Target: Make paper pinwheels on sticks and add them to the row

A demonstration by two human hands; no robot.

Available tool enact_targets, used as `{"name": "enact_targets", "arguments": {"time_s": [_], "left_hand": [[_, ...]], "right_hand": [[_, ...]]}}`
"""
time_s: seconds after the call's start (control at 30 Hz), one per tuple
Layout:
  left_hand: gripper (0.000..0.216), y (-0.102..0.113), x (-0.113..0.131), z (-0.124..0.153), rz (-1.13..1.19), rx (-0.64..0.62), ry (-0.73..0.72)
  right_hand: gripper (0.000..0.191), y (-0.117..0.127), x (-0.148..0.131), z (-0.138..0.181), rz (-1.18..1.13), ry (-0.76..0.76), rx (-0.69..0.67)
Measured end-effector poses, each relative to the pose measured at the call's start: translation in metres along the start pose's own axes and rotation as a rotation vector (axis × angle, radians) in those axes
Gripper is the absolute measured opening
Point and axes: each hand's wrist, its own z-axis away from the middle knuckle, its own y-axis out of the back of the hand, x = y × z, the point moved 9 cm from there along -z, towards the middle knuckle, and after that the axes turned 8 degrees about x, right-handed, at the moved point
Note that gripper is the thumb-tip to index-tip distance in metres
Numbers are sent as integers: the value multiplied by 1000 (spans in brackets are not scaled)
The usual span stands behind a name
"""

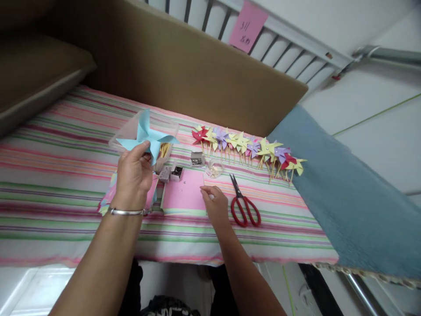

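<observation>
A light blue paper pinwheel is pinched at its centre by my left hand, raised above the table. My right hand is low at the right edge of a pink paper stack, thumb and forefinger together; whatever they hold is too small to make out. Several tiny specks lie on the pink paper. Beyond it stand a small box of dark pins, a box of silvery pins and a clear round dish of small pale pieces. To the right of my right hand lie red-handled scissors, blades slightly apart.
Finished-looking pinwheels on sticks lie in a row at the back right. A clear plastic tub with wooden sticks sits behind my left hand. Coloured paper pieces lie partly under my left wrist. A brown board borders the striped cloth.
</observation>
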Motion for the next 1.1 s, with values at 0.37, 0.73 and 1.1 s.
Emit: {"name": "enact_targets", "arguments": {"time_s": [0.37,0.73,1.1], "left_hand": [[18,18,26,-11,122,63,-25],[19,13,23,-11,165,2,22],[22,3,11,-5,77,-28,-14]], "right_hand": [[16,-30,-24,-14,142,-27,-204],[14,-77,-12,-24,293,-131,-306],[10,-85,-13,-26,194,-92,-357]]}}
